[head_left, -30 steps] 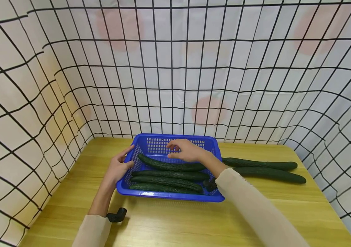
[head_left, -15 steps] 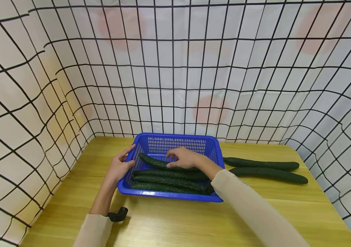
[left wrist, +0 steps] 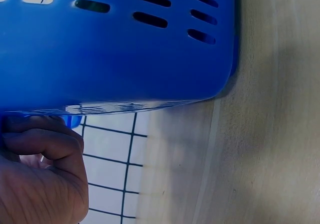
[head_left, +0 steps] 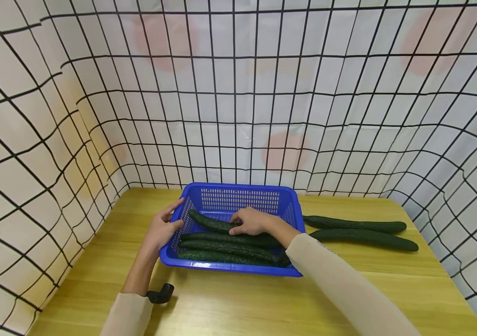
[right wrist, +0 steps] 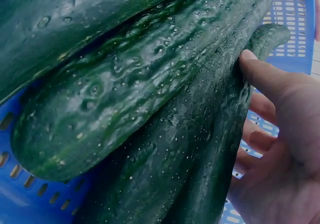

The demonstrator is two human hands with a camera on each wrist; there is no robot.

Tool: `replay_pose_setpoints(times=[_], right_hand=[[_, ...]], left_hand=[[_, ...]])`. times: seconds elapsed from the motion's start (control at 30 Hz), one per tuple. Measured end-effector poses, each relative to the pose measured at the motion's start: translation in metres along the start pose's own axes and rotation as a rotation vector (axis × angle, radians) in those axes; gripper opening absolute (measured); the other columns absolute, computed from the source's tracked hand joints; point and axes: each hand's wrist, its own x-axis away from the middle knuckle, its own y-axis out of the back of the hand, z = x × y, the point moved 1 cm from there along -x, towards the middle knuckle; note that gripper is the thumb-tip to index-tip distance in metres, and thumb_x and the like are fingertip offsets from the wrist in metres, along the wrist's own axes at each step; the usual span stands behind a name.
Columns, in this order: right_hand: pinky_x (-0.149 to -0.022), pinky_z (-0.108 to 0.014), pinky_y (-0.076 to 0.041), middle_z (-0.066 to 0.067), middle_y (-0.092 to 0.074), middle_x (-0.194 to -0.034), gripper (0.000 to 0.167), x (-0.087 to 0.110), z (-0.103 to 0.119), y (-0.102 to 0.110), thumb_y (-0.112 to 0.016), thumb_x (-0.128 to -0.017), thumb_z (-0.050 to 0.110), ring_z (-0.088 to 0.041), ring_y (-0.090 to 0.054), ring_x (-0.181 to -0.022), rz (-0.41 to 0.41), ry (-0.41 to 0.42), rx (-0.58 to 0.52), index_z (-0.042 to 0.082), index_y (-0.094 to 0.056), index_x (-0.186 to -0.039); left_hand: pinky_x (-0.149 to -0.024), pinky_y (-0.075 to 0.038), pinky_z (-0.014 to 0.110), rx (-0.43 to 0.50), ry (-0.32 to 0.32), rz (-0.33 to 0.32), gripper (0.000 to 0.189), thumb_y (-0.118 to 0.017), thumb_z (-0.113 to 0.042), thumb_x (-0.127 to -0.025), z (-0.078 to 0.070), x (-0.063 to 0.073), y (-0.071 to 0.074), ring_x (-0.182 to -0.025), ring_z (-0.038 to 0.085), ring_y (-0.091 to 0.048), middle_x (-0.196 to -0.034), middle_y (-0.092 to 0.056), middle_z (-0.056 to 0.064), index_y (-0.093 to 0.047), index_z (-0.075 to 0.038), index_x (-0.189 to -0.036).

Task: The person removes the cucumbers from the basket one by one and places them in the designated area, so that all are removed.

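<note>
Hands work at a blue perforated plastic basket (head_left: 238, 198) on a wooden table (head_left: 230, 303). Right hand (head_left: 252, 221) has lowered a long dark-green cucumber (head_left: 209, 222) inside, fingers still curled around it. Left hand (head_left: 160, 228) grips the rim.

Four cucumbers (head_left: 226, 242) in basket (head_left: 238, 192) — two cucumbers (head_left: 360, 231) right.

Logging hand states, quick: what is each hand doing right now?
Left hand: grips the blue basket by its left rim.
Right hand: rests on the rearmost cucumber in the basket; grip cannot be told.
</note>
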Motion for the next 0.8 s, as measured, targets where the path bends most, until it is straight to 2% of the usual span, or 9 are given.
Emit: replay_pose_setpoints(times=[0.17, 0.53, 0.67, 0.8], right_hand=[[-0.109, -0.044, -0.048, -0.009, -0.064, -0.139, 0.044, 0.002, 0.003, 0.000, -0.064, -0.102, 0.032, -0.027, -0.058, -0.132, -0.018, 0.020, -0.015, 0.010, -0.062, -0.140], [-0.111, -0.046, -0.046, -0.010, -0.062, -0.143, 0.045, 0.007, 0.006, 0.008, -0.064, -0.102, 0.033, -0.027, -0.055, -0.136, -0.069, 0.002, -0.074, 0.011, -0.061, -0.141], [-0.111, -0.047, -0.046, -0.011, -0.063, -0.142, 0.044, 0.012, 0.010, 0.015, -0.064, -0.102, 0.030, -0.028, -0.056, -0.134, -0.156, 0.002, -0.100, 0.010, -0.061, -0.141], [-0.109, -0.047, -0.047, -0.010, -0.062, -0.141, 0.045, 0.016, 0.013, 0.022, -0.065, -0.101, 0.031, -0.029, -0.056, -0.133, -0.250, 0.022, -0.145, 0.012, -0.060, -0.142]], left_hand=[[-0.073, -0.060, 0.035, 0.028, -0.002, 0.006, 0.072, -0.064, -0.004, -0.090, 0.000, 0.003, -0.001, -0.100, 0.031, -0.068, -0.124, -0.063, 0.027, -0.048, -0.029, -0.156], [-0.072, -0.059, 0.034, 0.017, 0.002, 0.002, 0.072, -0.063, -0.004, -0.091, 0.001, 0.000, 0.000, -0.098, 0.029, -0.066, -0.121, -0.064, 0.023, -0.048, -0.032, -0.155], [-0.070, -0.059, 0.034, 0.029, 0.003, 0.004, 0.072, -0.064, -0.004, -0.090, 0.001, 0.000, 0.000, -0.096, 0.029, -0.067, -0.119, -0.064, 0.023, -0.048, -0.032, -0.155], [-0.071, -0.060, 0.034, 0.017, 0.018, 0.006, 0.074, -0.065, -0.006, -0.090, 0.000, -0.001, -0.001, -0.101, 0.030, -0.067, -0.126, -0.064, 0.025, -0.045, -0.030, -0.157]])
